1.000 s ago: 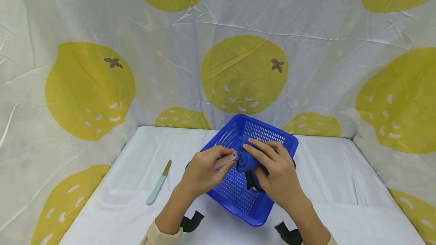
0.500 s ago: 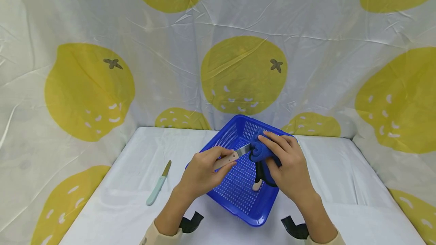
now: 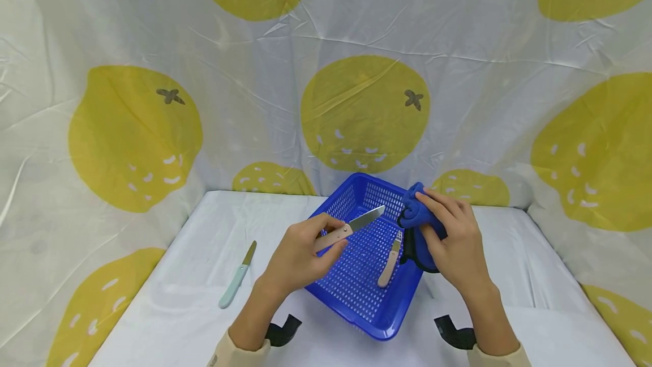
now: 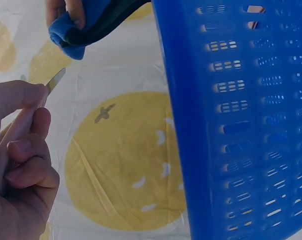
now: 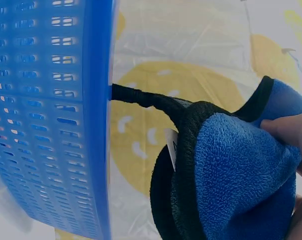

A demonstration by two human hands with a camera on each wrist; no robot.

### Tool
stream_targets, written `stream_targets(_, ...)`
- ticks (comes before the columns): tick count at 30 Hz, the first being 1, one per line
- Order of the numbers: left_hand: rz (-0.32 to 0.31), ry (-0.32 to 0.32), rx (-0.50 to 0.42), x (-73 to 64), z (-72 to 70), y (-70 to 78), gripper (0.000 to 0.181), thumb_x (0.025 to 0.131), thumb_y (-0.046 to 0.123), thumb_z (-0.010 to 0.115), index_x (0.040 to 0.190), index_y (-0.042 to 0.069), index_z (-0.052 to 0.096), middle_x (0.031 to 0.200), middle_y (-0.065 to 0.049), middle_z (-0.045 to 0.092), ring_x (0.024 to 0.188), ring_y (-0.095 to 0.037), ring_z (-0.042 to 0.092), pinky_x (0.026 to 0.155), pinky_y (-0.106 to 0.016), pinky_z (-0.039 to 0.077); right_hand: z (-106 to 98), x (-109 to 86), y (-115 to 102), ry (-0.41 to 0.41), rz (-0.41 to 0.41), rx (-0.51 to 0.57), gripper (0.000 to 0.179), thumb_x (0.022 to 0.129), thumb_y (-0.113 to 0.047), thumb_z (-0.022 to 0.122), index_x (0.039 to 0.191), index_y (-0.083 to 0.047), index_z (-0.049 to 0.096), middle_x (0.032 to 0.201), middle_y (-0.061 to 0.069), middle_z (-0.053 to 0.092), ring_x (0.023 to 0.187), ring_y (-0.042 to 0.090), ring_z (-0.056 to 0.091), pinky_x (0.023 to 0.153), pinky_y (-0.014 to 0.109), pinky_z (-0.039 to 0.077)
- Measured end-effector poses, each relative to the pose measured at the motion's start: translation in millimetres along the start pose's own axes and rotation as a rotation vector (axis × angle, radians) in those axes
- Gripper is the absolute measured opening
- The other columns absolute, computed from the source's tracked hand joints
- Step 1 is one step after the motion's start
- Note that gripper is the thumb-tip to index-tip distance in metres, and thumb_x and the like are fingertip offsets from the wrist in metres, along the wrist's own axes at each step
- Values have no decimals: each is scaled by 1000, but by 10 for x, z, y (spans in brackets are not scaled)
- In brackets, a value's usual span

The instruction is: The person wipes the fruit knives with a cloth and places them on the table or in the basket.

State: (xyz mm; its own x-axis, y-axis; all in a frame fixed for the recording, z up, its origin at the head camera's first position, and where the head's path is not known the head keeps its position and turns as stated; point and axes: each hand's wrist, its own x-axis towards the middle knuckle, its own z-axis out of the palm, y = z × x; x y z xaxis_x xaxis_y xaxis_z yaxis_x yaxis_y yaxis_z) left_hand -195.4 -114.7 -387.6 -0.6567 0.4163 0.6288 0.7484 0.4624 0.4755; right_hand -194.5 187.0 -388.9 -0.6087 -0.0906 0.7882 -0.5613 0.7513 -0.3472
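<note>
My left hand (image 3: 303,245) grips a small knife (image 3: 333,238) by its pale pinkish handle, the bare blade pointing up and right over the basket. In the left wrist view the curled fingers (image 4: 33,160) wrap that handle. My right hand (image 3: 455,237) pinches a folded blue cloth (image 3: 419,217) with black edging above the basket's right side, apart from the blade. The cloth (image 5: 236,170) hangs in loose folds in the right wrist view, a white tag showing. Below both hands, a fork (image 3: 389,265) with a pale handle lies in the blue basket (image 3: 379,330).
A second knife (image 3: 235,283) with a mint-green handle lies on the white tablecloth (image 3: 178,276), left of the basket. Behind the table hangs a white curtain (image 3: 254,101) printed with yellow lemons. Black curved mounts (image 3: 285,330) stick out from both wrists.
The right hand has drawn the cloth to the right off the knife, uncovering the whole blade. The fork in the basket has come into view. The left hand has hardly moved.
</note>
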Motion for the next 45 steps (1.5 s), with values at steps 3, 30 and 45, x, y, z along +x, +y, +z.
stream_targets(3,-33,12,19,0,-10,-19,26,89,13,78,113,11,67,101,0,74,82,-10,70,72,-19,60,-9,4,8,5,-6,3,56,83,7,77,133,-16,71,140,8,66,114,30,55,95,34,47)
stream_targets(30,-350,-196,171,-63,271,-393,57,103,41,61,153,17,46,144,-10,59,129,-27,60,104,-47,54,-63,28,59,7,-8,5,56,82,7,77,132,-17,72,138,7,67,113,31,55,92,44,46)
stream_targets(45,-305,-281,426,-71,-32,-446,89,90,75,58,163,36,27,172,-4,25,159,-36,21,127,-62,15,-64,29,45,6,-28,2,55,81,8,77,131,-16,72,138,8,67,111,31,55,93,37,44)
